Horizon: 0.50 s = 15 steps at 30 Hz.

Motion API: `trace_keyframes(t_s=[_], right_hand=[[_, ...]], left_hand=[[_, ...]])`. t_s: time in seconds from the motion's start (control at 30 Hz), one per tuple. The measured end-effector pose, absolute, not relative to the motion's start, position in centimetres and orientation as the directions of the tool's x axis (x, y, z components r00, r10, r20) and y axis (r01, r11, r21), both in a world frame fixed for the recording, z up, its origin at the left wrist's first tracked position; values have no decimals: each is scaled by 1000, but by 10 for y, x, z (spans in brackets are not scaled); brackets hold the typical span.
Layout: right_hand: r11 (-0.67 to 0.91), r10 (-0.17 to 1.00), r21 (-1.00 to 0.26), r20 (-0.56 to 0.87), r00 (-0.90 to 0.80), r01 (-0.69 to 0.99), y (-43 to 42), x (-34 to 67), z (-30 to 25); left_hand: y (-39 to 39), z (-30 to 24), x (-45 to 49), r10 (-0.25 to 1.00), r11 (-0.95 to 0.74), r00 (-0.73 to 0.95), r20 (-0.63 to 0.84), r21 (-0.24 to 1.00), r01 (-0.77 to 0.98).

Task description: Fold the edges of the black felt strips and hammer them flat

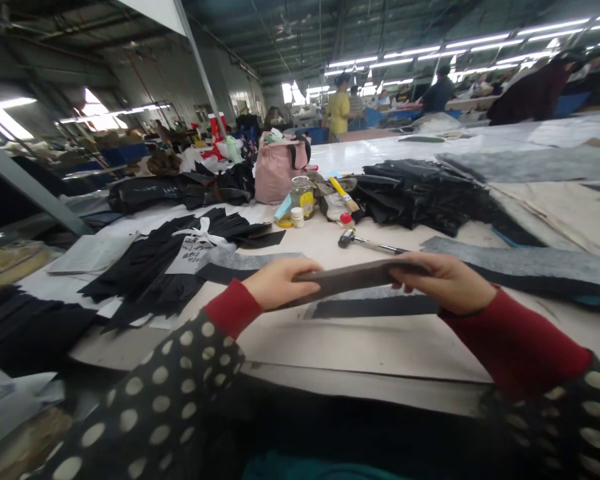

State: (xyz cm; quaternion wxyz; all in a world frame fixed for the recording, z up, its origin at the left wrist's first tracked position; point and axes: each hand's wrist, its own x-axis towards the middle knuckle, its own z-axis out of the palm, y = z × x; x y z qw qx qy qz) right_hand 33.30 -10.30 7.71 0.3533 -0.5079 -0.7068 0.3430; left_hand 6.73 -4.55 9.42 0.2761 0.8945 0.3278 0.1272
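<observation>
While the left hand [279,283] and right hand [447,279] pinch opposite ends of the dark strip [355,279] above the table's near side, a light, even pull should keep it flat.

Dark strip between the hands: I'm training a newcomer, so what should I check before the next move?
1. Left hand gripping one end of the dark strip: ok.
2. Right hand gripping the other end: ok.
3. Strip laid flat on the table: not ok, held up above it.
4. Hammer resting on the table, ungripped: ok.
5. Strip's underside clean: cannot tell, hidden.
</observation>
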Motion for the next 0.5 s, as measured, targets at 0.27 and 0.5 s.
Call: trace_keyframes(t_s=[0.27, 0.5], right_hand=[[-81, 980, -785, 50, 194, 615, -114, 418, 30], [-95, 990, -703, 7, 141, 705, -117, 419, 7]], left_hand=[[-27, 41, 70, 749, -254, 663, -2, 923, 289], [-34, 11, 70, 794, -110, 604, -68, 961, 253]])
